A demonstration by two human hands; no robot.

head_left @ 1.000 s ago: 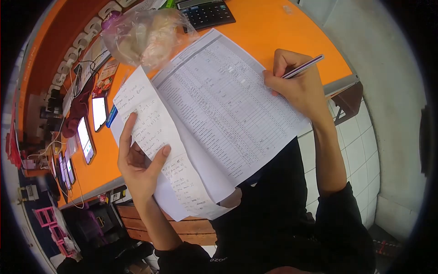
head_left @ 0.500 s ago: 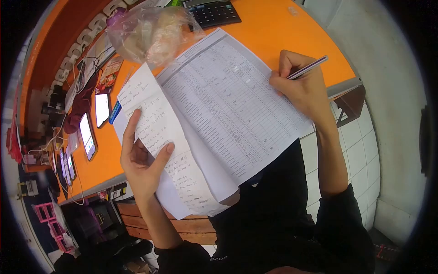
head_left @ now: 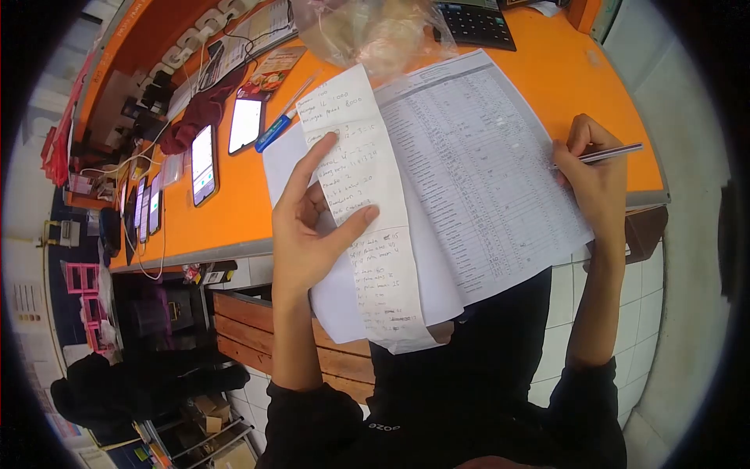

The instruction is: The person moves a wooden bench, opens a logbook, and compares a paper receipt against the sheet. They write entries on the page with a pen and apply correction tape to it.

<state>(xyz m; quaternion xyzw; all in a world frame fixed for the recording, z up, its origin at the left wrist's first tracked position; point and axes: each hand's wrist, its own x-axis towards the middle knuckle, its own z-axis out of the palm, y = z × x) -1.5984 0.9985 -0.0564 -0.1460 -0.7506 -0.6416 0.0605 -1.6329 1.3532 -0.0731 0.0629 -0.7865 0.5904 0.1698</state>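
My left hand (head_left: 316, 223) pinches a long strip of paper (head_left: 351, 168) covered in handwritten lists, thumb and index finger on its front and the other fingers partly hidden behind. Beneath the strip lie white sheets, one of them a large printed table (head_left: 476, 180) with many rows and columns. My right hand (head_left: 591, 176) grips a pen (head_left: 617, 152) near the right edge of that printed sheet, its tip close to the paper. Whether the tip touches, I cannot tell.
On the orange desk (head_left: 547, 78) lie a clear plastic bag (head_left: 375, 35), a black calculator (head_left: 475, 25), a blue capped tool (head_left: 272, 134) and several phones, including one with a lit screen (head_left: 205, 164). A wooden crate (head_left: 250, 324) stands below the desk edge.
The view has swung left, so papers, hands and desk items appear farther right. Relative to the printed sheet, my right hand sits slightly lower. Both hands keep their holds.
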